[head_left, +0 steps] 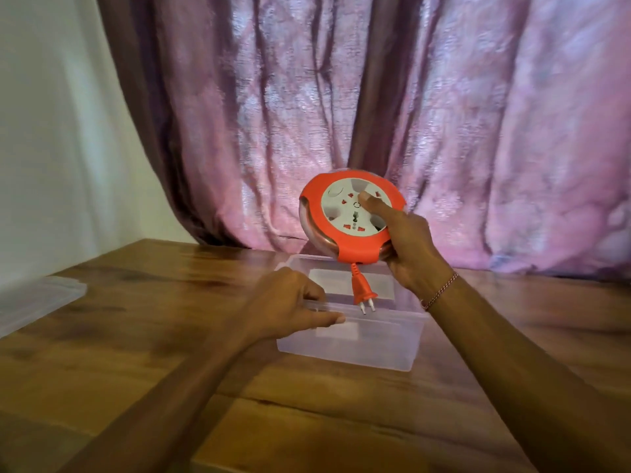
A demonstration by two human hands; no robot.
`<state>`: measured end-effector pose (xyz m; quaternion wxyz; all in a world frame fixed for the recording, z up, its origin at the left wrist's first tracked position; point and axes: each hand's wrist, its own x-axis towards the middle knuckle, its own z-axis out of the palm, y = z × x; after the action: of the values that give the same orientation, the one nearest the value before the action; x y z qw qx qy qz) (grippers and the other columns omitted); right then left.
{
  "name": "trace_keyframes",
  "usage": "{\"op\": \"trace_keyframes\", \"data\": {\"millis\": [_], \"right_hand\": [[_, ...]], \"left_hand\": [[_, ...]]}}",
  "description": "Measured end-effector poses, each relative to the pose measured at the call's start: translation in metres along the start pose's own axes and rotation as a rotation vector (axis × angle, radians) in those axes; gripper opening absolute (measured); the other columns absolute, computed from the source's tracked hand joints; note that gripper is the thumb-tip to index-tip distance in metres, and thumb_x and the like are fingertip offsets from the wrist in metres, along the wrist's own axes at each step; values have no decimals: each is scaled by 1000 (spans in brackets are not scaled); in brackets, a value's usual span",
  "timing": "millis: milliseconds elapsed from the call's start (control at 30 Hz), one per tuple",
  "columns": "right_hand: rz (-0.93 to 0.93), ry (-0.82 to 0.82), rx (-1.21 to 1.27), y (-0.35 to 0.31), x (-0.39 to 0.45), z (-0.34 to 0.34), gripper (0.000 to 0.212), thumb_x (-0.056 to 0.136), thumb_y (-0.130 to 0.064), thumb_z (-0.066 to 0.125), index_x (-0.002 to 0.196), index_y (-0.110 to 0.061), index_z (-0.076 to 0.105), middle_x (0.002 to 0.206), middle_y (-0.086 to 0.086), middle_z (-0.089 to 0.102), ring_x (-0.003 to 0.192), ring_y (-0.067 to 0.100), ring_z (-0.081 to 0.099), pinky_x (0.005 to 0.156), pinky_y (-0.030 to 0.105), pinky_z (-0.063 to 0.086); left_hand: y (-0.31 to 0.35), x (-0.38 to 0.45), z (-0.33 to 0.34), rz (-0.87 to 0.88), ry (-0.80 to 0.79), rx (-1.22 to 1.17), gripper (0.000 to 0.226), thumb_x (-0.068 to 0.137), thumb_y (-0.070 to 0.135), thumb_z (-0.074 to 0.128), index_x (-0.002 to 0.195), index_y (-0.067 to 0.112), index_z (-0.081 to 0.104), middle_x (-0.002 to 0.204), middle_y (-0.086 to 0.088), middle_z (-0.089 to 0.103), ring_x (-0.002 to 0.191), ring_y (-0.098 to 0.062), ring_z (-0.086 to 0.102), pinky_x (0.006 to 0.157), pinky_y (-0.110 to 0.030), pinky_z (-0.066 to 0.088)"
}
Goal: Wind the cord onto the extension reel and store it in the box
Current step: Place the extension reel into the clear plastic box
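Backdrop: pink-purple curtain (375, 114) hangs in folds behind the wooden tabletop (153, 302); a pale wall stands to the left.
Hidden or unclear: the cord is wound inside the reel and cannot be seen, apart from a short orange stub at the bottom. The right hand's fingers lie behind the reel, out of sight. The box's far rim is partly covered by the reel. The lid is cut off by the left frame edge.
Reel: round orange-and-white extension reel (351, 216) is held tilted in the air above the box, socket face toward the camera.
Plug: orange plug (363, 290) dangles from the reel's lower edge, its two pins hanging just above the box's near rim.
Box: clear plastic box (358, 346) sits open near the tabletop's far edge, about midway along it.
Right grip: right hand (409, 247) clasps the reel's right side, thumb pressed on the white face.
Left grip: left hand (290, 302) pinches the box's near-left rim, thumb outside, fingers curled over it.
Lid: clear lid (37, 302) lies flat at the tabletop's left edge.
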<state>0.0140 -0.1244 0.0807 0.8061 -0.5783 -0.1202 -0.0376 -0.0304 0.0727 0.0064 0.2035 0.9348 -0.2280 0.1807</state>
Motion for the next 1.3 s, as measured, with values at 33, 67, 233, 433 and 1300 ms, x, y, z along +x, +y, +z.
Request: {"op": "trace_keyframes", "data": {"millis": [33,67,233,433,1300], "right_hand": [[-20,10,-26,-7,1,-13,45,68,-29,88,107,-11,72,94,10,77,86,29,75,76,48,60],[-39,14,-61,-13,3,-23,44,69,-28,87,107,-11,72,93,10,77,84,28,75,69,43,60],[-114,0,-312,-39,12,-75,38,71,-30,85,102,-11,73,91,10,77,77,24,75,53,29,54],[47,-148,-532,-22,12,-92,45,64,-28,91,100,-8,74,93,11,77,85,27,75,76,42,60],[324,-415,-1608,0,-1,-73,67,80,-59,69,120,-6,55,103,12,72,88,26,72,79,34,61]], "left_hand": [[9,6,6,19,-15,-9,63,72,79,55,72,20,74,64,2,69,62,-16,62,58,-38,52],[16,10,10,37,-15,-22,61,73,77,57,71,19,74,64,1,69,62,-16,62,58,-38,51],[37,24,28,116,9,-30,63,67,81,56,72,22,76,63,5,71,60,-14,63,60,-40,52],[41,24,35,175,122,10,50,69,74,65,65,24,73,48,10,59,54,-7,55,53,-32,44],[55,19,34,98,197,175,53,68,71,63,63,19,68,48,4,52,48,-12,43,52,-37,43]]}}
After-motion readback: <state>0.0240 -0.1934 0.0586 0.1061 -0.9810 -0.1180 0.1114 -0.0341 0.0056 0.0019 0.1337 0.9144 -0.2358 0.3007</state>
